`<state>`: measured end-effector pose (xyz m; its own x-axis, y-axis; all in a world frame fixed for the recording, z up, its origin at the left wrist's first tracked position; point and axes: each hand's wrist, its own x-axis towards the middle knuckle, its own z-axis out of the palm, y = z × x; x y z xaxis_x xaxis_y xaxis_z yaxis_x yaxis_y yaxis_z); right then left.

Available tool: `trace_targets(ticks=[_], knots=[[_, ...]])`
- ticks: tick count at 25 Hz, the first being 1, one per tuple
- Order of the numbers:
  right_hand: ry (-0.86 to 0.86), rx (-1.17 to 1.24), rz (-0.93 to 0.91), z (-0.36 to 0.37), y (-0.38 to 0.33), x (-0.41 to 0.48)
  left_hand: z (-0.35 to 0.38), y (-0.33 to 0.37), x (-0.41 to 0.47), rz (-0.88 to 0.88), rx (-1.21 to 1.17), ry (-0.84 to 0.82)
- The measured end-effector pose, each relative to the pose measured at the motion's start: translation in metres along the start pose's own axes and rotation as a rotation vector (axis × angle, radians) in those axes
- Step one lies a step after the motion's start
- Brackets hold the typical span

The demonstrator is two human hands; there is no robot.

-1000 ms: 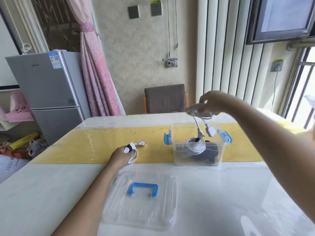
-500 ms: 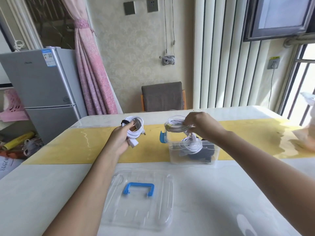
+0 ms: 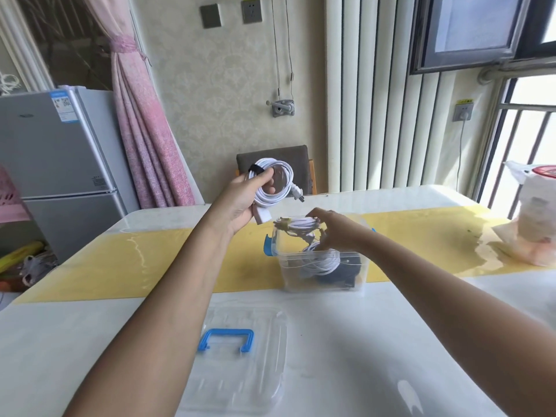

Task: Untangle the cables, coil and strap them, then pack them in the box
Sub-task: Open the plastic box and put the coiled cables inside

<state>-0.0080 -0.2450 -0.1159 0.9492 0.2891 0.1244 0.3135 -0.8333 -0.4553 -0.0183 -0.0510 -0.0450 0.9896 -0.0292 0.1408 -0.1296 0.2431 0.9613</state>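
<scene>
**Risks**

1. Left hand [image 3: 240,203]: raised above the far side of the counter [image 3: 391,341]. Fingers [image 3: 264,176] curl round a white coil [image 3: 275,185] bound by a black strap [image 3: 255,169]. Its plugs [image 3: 298,195] hang free of the loop. Likely fault: a loose plug snags the box rim on the way in.
2. Right hand [image 3: 337,233]: at the open top of the box. Fingers [image 3: 316,212] pinch a 2nd coil [image 3: 301,222], which sits at the rim and is not yet down inside. No strap shows on it. If it is unstrapped, it may spring open on release and tangle with what lies below. An off-centre push could also slide or tip the light box on the glossy counter.

**Containers**

1. Lid [image 3: 240,371]: clear, with a blue handle [image 3: 225,340]. It lies flat on the near counter, apart from the box.
2. Box [image 3: 364,278]: clear, with a blue latch [image 3: 268,245], standing on the yellow runner [image 3: 150,260]. It holds a 3rd coil [image 3: 323,263] and a dark item [image 3: 343,273] of unclear kind. Room looks tight for 2 more coils, so the lid may not seat.
3. Bag [image 3: 532,224]: at the right edge of the counter, contents blurred.
</scene>
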Motion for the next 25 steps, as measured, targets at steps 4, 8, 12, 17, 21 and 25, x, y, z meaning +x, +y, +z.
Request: trace_targets(ticks=[4,8,12,17,21,25], knots=[[0.111,-0.105,-0.015,-0.003,-0.002,0.009,0.003,-0.011,0.007,-0.033,-0.052,0.028],[-0.114,-0.224,-0.136,-0.01,0.01,0.003,-0.005,-0.011,0.012,-0.014,-0.172,-0.035],[-0.379,0.469,0.004,-0.023,0.011,-0.013,0.002,-0.017,0.012,-0.036,-0.259,-0.084],[0.327,0.665,0.15,-0.051,0.014,-0.017,0.028,-0.039,0.016,-0.188,-0.215,-0.197],[0.397,0.648,0.215,-0.057,0.031,-0.022,0.056,-0.061,0.021,-0.413,-0.085,-0.3],[0.418,0.573,0.223,-0.044,0.041,-0.023,0.073,-0.096,0.027,-0.377,0.459,-0.201]])
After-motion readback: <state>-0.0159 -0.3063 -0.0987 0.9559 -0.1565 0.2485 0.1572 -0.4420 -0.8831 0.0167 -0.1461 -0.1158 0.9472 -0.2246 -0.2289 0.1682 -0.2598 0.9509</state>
